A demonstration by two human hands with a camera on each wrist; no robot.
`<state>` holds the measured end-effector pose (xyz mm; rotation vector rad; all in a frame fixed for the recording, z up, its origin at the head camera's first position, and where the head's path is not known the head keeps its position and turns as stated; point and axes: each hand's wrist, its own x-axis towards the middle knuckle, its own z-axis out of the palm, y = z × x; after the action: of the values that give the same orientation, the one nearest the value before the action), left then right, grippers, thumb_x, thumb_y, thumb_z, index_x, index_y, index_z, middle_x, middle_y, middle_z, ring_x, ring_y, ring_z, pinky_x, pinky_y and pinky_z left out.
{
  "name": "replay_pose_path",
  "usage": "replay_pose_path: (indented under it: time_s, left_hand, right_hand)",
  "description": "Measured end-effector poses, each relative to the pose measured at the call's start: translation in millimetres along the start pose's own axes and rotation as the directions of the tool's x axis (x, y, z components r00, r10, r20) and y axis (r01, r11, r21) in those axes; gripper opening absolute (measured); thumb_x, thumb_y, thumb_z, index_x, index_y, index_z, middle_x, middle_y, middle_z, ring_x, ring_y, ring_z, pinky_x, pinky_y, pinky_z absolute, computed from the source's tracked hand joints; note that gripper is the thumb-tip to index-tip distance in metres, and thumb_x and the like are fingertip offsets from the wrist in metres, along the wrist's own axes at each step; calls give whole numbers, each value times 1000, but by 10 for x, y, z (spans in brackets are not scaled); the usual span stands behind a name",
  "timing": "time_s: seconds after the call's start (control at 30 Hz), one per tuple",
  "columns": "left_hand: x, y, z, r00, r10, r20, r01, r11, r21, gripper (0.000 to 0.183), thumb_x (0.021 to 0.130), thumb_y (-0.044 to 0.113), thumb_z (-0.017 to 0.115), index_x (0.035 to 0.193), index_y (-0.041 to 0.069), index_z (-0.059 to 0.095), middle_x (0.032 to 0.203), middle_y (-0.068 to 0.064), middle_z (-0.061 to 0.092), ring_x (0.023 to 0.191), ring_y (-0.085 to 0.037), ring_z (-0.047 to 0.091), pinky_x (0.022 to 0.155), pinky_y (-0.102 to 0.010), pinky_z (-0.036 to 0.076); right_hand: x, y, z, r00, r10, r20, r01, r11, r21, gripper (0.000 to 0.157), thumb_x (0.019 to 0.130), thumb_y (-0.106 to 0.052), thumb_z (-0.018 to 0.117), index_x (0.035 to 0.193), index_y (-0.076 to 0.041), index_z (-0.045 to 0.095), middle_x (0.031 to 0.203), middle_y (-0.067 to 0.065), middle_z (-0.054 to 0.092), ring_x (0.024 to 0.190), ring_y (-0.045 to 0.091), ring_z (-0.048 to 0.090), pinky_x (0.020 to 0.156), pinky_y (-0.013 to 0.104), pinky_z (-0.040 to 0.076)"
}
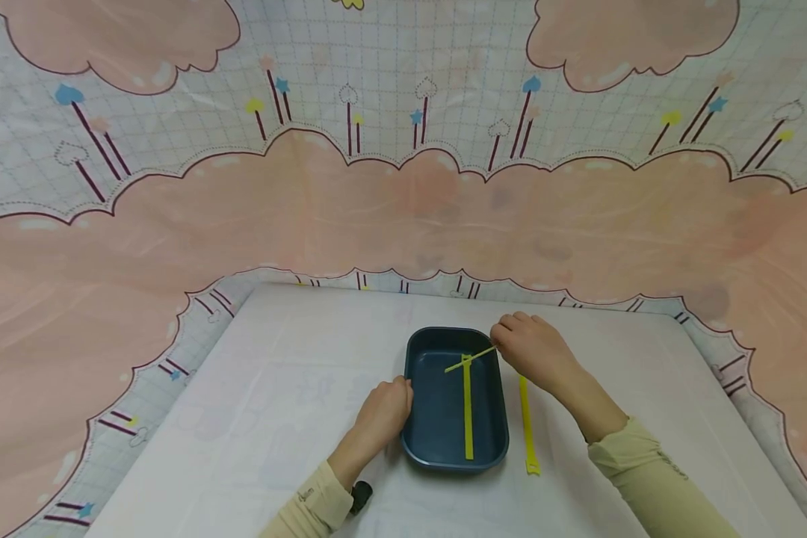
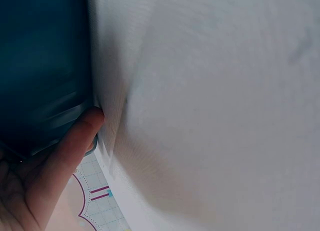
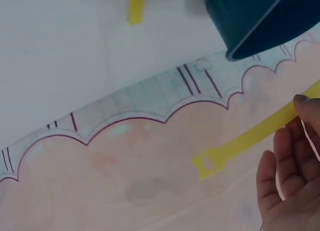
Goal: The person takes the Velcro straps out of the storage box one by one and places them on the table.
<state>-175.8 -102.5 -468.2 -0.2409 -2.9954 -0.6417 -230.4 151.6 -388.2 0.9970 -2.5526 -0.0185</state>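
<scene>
A dark blue rectangular tray (image 1: 433, 426) lies on the white-covered table. My left hand (image 1: 385, 409) grips its left edge; in the left wrist view, one digit (image 2: 70, 156) lies along the tray wall. Over the tray's far right part, my right hand (image 1: 533, 351) pinches one end of a yellow hook-and-loop cable tie (image 1: 459, 365). Its slotted free end shows in the right wrist view, where the thumb and fingers hold the cable tie (image 3: 252, 137). A second yellow cable tie (image 1: 468, 422) lies lengthwise inside the tray. Another yellow cable tie (image 1: 527, 426) rests on the table to the right.
A small black object (image 1: 360, 496) is partly hidden by the left sleeve. White cloth covers the table (image 1: 276, 418). Behind it hangs a printed backdrop (image 1: 403, 209) with clouds and sticks.
</scene>
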Motion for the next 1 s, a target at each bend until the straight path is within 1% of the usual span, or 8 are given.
replay_pose_path:
  time_s: [0.17, 0.3, 0.4, 0.5, 0.63, 0.77, 0.9, 1.0]
  left_hand:
    - [3, 3, -13, 1000, 8, 4, -8, 1000, -8, 31, 102, 12, 47, 74, 0, 55, 58, -9, 51, 49, -15, 48, 47, -30, 41]
    - [5, 6, -25, 1000, 2, 11, -2, 1000, -10, 31, 102, 12, 47, 75, 0, 56, 58, -9, 52, 49, -15, 48, 47, -30, 41]
    - [5, 2, -20, 1000, 0, 11, 0, 1000, -15, 31, 102, 13, 47, 76, -1, 56, 58, -10, 53, 49, -15, 48, 47, -30, 41]
    - [0, -3, -14, 1000, 9, 5, -9, 1000, -16, 31, 102, 13, 47, 76, -1, 56, 57, -8, 51, 48, -15, 46, 46, -29, 40]
    - [-9, -7, -10, 1000, 20, -2, -20, 1000, -15, 31, 102, 12, 47, 75, 0, 56, 56, -7, 49, 47, -14, 45, 45, -28, 38]
    - [-8, -12, -11, 1000, 21, -2, -22, 1000, -14, 31, 102, 12, 47, 74, 0, 55, 56, -7, 49, 47, -13, 45, 45, -28, 38]
    - [-2, -14, -10, 1000, 16, 4, -16, 1000, -15, 31, 102, 12, 46, 74, 0, 55, 56, -6, 49, 48, -14, 45, 46, -28, 39]
    - [-1, -13, -7, 1000, 6, 14, -6, 1000, -17, 31, 102, 12, 46, 75, 0, 55, 56, -6, 49, 48, -14, 46, 46, -28, 39]
  right_hand:
    - [-94, 116, -9, 989, 146, 36, -149, 985, 88, 16, 80, -4, 76, 82, -11, 61, 76, 0, 57, 69, 19, 50, 59, 33, 44]
    - [-185, 205, -16, 946, 305, 112, -322, 923, 209, 11, 83, -4, 71, 83, -9, 62, 75, 1, 58, 68, 19, 53, 58, 36, 45]
    - [-267, 258, -14, 885, 409, 222, -460, 839, 291, 8, 85, -7, 68, 91, -5, 62, 81, 5, 63, 71, 21, 57, 62, 40, 48]
    - [-367, 301, 11, 811, 463, 357, -573, 750, 330, 17, 88, -10, 66, 99, 1, 60, 88, 12, 66, 75, 25, 60, 66, 43, 49]
    - [-496, 339, 97, 718, 478, 505, -666, 684, 298, 26, 88, -12, 65, 104, 7, 57, 93, 19, 66, 78, 28, 62, 69, 44, 49]
    - [-598, 342, 209, 662, 462, 590, -690, 684, 238, 28, 85, -10, 66, 102, 10, 57, 93, 19, 65, 79, 28, 60, 73, 46, 49]
    - [-673, 299, 298, 636, 432, 639, -687, 694, 215, 24, 82, -8, 67, 97, 9, 60, 87, 14, 62, 77, 26, 56, 74, 45, 48]
    - [-724, 257, 340, 632, 410, 657, -689, 686, 234, 18, 81, -7, 69, 90, 6, 62, 80, 9, 60, 72, 23, 54, 69, 39, 48]
